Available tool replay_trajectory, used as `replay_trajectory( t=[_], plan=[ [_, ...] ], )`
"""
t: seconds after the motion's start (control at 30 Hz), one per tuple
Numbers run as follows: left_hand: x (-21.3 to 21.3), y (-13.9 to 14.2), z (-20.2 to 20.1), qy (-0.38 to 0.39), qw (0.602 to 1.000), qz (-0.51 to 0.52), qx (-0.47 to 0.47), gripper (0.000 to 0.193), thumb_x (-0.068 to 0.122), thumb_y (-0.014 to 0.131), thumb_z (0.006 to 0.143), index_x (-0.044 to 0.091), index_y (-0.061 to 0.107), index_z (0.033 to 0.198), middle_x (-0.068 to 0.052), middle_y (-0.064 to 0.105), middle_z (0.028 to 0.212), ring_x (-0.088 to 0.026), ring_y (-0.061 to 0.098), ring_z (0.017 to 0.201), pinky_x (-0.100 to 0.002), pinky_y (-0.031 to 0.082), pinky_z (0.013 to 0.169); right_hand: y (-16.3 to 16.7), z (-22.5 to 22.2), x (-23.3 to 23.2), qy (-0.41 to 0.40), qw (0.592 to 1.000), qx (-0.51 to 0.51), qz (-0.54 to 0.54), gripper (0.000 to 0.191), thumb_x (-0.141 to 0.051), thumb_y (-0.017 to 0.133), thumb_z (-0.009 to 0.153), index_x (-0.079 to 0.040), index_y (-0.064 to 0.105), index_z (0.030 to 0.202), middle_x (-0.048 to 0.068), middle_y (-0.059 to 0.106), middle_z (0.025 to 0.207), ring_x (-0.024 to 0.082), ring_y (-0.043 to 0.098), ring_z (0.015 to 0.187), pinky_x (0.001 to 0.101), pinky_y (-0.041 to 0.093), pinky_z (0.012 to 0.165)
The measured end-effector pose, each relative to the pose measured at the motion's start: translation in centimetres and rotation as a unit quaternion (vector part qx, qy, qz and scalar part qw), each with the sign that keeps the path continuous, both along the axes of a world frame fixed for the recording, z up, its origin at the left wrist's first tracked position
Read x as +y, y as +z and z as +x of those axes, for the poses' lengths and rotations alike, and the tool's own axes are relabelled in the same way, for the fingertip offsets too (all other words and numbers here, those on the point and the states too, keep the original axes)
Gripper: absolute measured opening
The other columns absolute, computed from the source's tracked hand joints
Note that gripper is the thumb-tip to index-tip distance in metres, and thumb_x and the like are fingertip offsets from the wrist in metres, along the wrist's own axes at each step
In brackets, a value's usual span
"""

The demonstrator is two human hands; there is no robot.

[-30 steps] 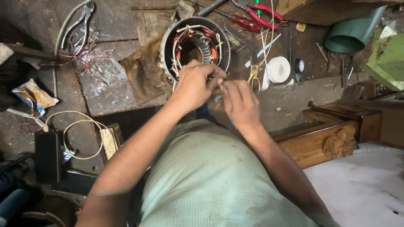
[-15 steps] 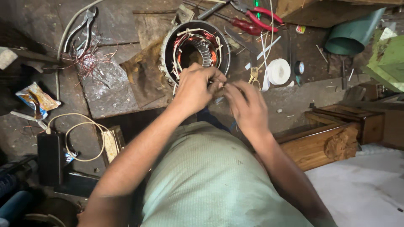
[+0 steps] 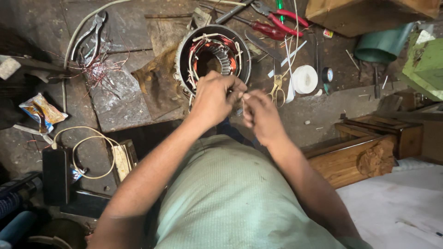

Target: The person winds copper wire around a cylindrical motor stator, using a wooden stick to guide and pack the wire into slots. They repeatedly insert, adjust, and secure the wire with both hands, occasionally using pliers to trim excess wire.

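Observation:
A round motor stator [image 3: 213,55] with copper windings and white insulation strips lies on the dirty workbench in front of me. My left hand [image 3: 214,97] rests at its near rim, fingers pinched around a thin lead wire coming off the winding. My right hand [image 3: 260,115] is just to the right, fingertips meeting the left hand's and pinching the same thin wire. The wire itself is mostly hidden between the fingers.
Small scissors [image 3: 277,86], a white tape roll [image 3: 305,79] and a black tape roll [image 3: 327,74] lie right of the stator. Red-handled pliers [image 3: 281,20] sit behind, grey pliers [image 3: 90,34] and scrap copper wire [image 3: 97,69] at the left. Wooden boxes [image 3: 369,147] stand at the right.
Both hands stayed at the stator's near rim. The right hand's fingers shifted slightly closer to the left hand's fingertips. The stator has not moved.

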State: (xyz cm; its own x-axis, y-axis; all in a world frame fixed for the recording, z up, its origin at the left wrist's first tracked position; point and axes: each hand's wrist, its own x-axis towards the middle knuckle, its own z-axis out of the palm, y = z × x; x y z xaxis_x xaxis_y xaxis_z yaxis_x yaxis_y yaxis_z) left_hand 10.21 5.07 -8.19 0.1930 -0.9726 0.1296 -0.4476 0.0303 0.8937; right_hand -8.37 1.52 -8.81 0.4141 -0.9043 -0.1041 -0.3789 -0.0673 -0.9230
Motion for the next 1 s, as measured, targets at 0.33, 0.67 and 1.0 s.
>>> replay_trajectory(
  t=[0.33, 0.67, 1.0],
  plan=[
    [0.1, 0.0, 0.0, 0.009, 1.0, -0.024, -0.009, 0.013, 0.013, 0.08, 0.083, 0.012, 0.077, 0.096, -0.003, 0.076, 0.089, -0.028, 0.064, 0.089, -0.042, 0.048, 0.083, 1.3, -1.2, 0.6, 0.1, 0.849, 0.221, -0.469, 0.017, -0.02, 0.064, 0.106, -0.011, 0.064, 0.12, 0.01, 0.065, 0.108, 0.025, 0.067, 0.094, 0.0365, 0.056, 0.077],
    [0.2, 0.6, -0.1, 0.028, 0.999, -0.029, -0.002, 0.014, 0.013, 0.08, 0.084, 0.012, 0.076, 0.097, -0.003, 0.076, 0.092, -0.027, 0.063, 0.091, -0.041, 0.047, 0.086, 0.9, -1.7, 0.6, 0.016, 0.988, 0.082, -0.133, 0.006, -0.011, 0.069, 0.105, -0.007, 0.066, 0.107, 0.005, 0.065, 0.092, 0.022, 0.067, 0.074, 0.0336, 0.052, 0.066],
    [0.3, 0.6, -0.4, 0.034, 0.999, -0.031, -0.024, 0.014, 0.012, 0.08, 0.083, 0.013, 0.075, 0.095, 0.0, 0.075, 0.09, -0.026, 0.061, 0.09, -0.04, 0.045, 0.083, -0.1, -0.3, -0.3, -0.001, 1.0, 0.002, 0.01, 0.011, -0.015, 0.064, 0.105, -0.005, 0.067, 0.109, 0.01, 0.063, 0.096, 0.026, 0.062, 0.072, 0.0342, 0.05, 0.062]
  ],
)
